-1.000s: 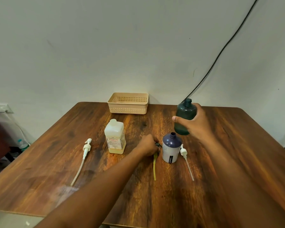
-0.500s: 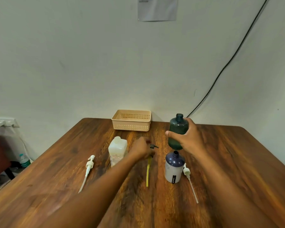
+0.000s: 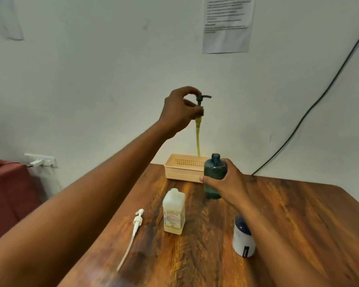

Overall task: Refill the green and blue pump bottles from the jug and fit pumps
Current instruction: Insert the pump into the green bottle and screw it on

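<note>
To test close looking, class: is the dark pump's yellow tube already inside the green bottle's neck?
No: the left hand holds the dark pump raised, tube end beside the green bottle, not inside.

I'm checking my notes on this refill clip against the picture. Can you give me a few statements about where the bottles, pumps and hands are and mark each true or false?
1. The left hand holds the dark pump raised above the table. True.
2. The green bottle has a pump fitted. False: its neck is open.
3. The right hand grips the blue bottle. False: it grips the green bottle.
4. A white pump lies on the table left of the jug. True.
</note>
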